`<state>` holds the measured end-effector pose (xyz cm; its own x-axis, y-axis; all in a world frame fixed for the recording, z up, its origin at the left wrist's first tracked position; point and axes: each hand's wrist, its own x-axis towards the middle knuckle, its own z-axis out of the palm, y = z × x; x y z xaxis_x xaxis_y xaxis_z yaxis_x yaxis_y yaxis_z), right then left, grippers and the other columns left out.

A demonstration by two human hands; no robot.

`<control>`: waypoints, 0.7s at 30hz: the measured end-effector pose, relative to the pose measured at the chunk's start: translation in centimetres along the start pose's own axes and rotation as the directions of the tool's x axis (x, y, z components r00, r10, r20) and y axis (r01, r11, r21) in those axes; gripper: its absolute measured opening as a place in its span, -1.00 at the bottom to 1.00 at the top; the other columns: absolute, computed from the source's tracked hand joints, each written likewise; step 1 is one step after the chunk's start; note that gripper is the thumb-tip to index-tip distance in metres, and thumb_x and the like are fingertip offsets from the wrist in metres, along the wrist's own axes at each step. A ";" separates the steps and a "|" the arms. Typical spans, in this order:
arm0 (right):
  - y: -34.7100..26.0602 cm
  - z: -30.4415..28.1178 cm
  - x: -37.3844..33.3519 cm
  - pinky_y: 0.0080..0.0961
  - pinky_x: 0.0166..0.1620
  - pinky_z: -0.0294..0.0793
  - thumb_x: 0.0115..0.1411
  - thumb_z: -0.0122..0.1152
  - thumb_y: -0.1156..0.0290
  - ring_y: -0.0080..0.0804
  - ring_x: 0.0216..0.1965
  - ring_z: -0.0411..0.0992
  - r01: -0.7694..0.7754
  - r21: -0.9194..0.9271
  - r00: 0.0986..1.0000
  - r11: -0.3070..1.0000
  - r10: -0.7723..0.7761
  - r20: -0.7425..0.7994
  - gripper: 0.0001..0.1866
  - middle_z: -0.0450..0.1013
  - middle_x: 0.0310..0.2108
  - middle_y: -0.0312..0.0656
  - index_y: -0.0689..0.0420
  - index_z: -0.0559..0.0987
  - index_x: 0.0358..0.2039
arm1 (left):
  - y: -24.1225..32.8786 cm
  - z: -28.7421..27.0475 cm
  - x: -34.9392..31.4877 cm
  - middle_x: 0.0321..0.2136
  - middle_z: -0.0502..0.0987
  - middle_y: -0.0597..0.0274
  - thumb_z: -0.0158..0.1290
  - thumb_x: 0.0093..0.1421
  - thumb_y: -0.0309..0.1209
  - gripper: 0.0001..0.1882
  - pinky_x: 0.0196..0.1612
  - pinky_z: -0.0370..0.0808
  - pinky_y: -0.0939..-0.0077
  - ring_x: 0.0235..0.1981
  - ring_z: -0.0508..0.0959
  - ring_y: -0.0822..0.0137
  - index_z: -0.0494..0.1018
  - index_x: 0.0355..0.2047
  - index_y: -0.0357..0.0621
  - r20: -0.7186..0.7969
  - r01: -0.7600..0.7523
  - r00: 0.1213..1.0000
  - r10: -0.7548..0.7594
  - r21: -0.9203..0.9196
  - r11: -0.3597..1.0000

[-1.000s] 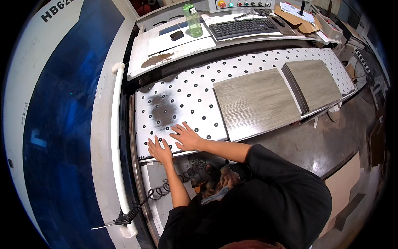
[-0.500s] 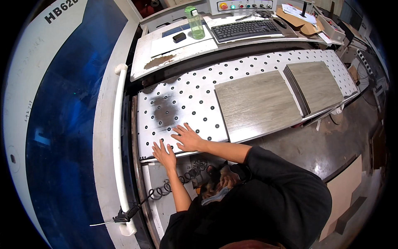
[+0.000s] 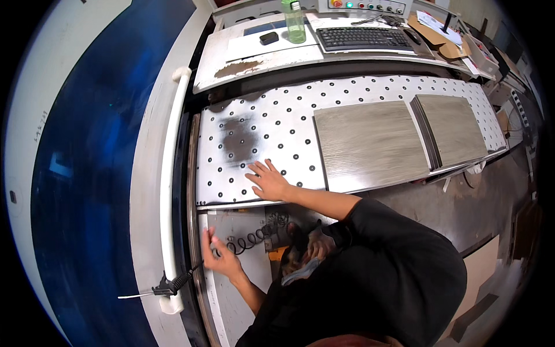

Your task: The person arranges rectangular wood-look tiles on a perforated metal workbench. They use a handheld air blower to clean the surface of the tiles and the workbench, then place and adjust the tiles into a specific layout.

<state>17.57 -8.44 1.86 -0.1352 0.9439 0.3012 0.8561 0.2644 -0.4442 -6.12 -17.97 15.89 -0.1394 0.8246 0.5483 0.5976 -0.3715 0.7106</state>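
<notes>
My right hand (image 3: 268,182) lies with its fingers spread on the white table top (image 3: 300,124), which is dotted with small black round fittings. Nothing is in it. Just beyond its fingertips a dark smudged patch (image 3: 239,140) marks the surface. My left hand (image 3: 221,258) is in the air below the table's front edge, its fingers loosely bent and apart, holding nothing. Close to it runs a coiled black hose (image 3: 252,238). This leads to a black air blow gun (image 3: 167,285) with a thin metal nozzle, hung on a white bar handle (image 3: 171,191).
Wood-grain boards (image 3: 370,144) sit on the table's right part, with a second stack (image 3: 454,130) beside them. Behind is a shelf with a green bottle (image 3: 295,26), a black keyboard (image 3: 363,39) and a button panel (image 3: 370,7). A machine with a blue panel (image 3: 87,173) stands left.
My left hand has lifted off the table and come back toward me, nearer the air blow gun. The right hand stays on the table. The view has shifted slightly.
</notes>
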 end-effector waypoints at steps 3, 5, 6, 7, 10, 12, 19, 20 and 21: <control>0.4 0.4 -0.2 0.19 0.43 -0.11 0.29 0.05 0.16 0.03 0.44 0.02 -0.007 -0.017 1.000 1.000 0.007 -0.006 -0.43 0.15 0.38 0.04 0.09 0.39 0.27 | 1.8 -3.2 0.4 0.12 0.47 -0.19 -0.01 0.38 -0.43 -0.58 0.24 0.39 0.17 0.18 0.45 0.00 0.38 0.18 -0.41 -0.332 -0.343 0.865 0.375 0.152 0.927; 0.4 0.5 -0.4 0.19 0.43 -0.12 0.29 0.05 0.16 0.04 0.45 0.01 -0.011 -0.045 1.000 0.999 0.011 0.006 -0.42 0.15 0.38 0.05 0.09 0.37 0.29 | 2.0 -5.5 1.3 0.24 0.30 -0.20 0.05 0.37 -0.37 -0.48 0.30 0.33 0.11 0.31 0.29 -0.02 0.27 0.26 -0.35 -0.446 -0.374 0.675 0.588 0.479 0.794; -0.1 0.2 -0.3 0.18 0.42 -0.09 0.28 0.08 0.20 0.08 0.43 0.04 -0.006 -0.036 1.000 0.999 0.006 -0.010 -0.46 0.16 0.37 0.05 0.09 0.42 0.25 | 1.5 -6.7 1.2 0.31 0.20 -0.19 0.11 0.33 -0.31 -0.35 0.34 0.28 0.04 0.37 0.20 -0.03 0.16 0.33 -0.31 -0.486 -0.301 0.678 0.551 0.500 0.812; -0.4 -0.4 -0.4 0.16 0.41 -0.05 0.27 0.09 0.22 0.07 0.41 0.07 -0.004 0.010 0.999 1.000 0.004 0.052 -0.50 0.20 0.35 0.05 0.09 0.46 0.21 | 0.8 -7.1 1.5 0.32 0.19 -0.18 0.12 0.33 -0.27 -0.31 0.33 0.30 0.04 0.36 0.22 -0.03 0.13 0.34 -0.31 -0.521 -0.222 0.684 0.511 0.519 0.826; -1.2 -4.2 -1.2 -0.04 0.25 0.30 0.25 0.14 0.29 -0.02 0.19 0.39 0.004 0.198 0.985 0.980 -0.038 0.170 -0.67 0.47 0.11 0.02 0.11 0.62 -0.02 | -0.4 -7.6 2.5 0.29 0.23 -0.16 0.11 0.35 -0.12 -0.19 0.29 0.34 0.02 0.27 0.33 -0.07 0.03 0.39 -0.32 -0.605 0.021 0.720 0.340 0.508 0.861; -2.3 -7.7 -2.6 -0.13 0.12 0.43 0.25 0.14 0.29 -0.07 0.03 0.49 -0.101 0.332 0.986 0.938 0.050 0.158 -0.68 0.55 -0.03 -0.02 0.11 0.63 -0.05 | -0.4 -8.0 3.4 0.26 0.29 -0.17 0.11 0.35 -0.12 -0.20 0.26 0.38 0.05 0.20 0.40 -0.10 0.04 0.38 -0.34 -0.500 0.108 0.832 0.238 0.568 0.816; 1.5 -13.1 -8.2 -0.35 -0.19 0.63 0.24 0.16 0.35 -0.19 -0.31 0.63 -0.096 0.426 0.937 0.899 0.226 -0.266 -0.76 0.66 -0.27 -0.09 0.14 0.71 -0.19 | -0.4 -5.1 5.5 -0.11 0.45 0.03 0.01 0.41 -0.43 -0.49 -0.04 0.56 0.31 -0.11 0.51 0.21 0.18 0.28 -0.40 -0.575 -0.150 0.800 0.173 0.088 0.985; 2.5 -13.5 -8.9 -0.39 -0.21 0.62 0.24 0.17 0.35 -0.23 -0.33 0.64 -0.149 0.443 0.900 0.884 0.307 -0.309 -0.77 0.66 -0.30 -0.09 0.15 0.70 -0.19 | 0.6 -3.3 5.5 -0.13 0.46 0.03 0.02 0.41 -0.41 -0.50 -0.06 0.55 0.32 -0.12 0.52 0.23 0.22 0.26 -0.41 -0.452 -0.227 0.872 0.189 -0.029 0.974; 3.8 -14.2 -10.2 -0.43 -0.24 0.61 0.24 0.18 0.36 -0.26 -0.35 0.64 -0.223 0.446 0.838 0.867 0.404 -0.367 -0.77 0.66 -0.32 -0.09 0.16 0.70 -0.19 | 1.9 -0.1 5.9 -0.15 0.48 0.03 0.04 0.40 -0.38 -0.51 -0.08 0.54 0.34 -0.14 0.52 0.25 0.26 0.24 -0.42 -0.304 -0.285 0.927 0.220 -0.191 0.939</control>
<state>29.29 -19.88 9.06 0.4161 0.8250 0.3824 0.5497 0.1067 -0.8285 -5.88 -13.89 20.48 -0.2380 0.5529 0.7985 0.4499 -0.6659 0.5952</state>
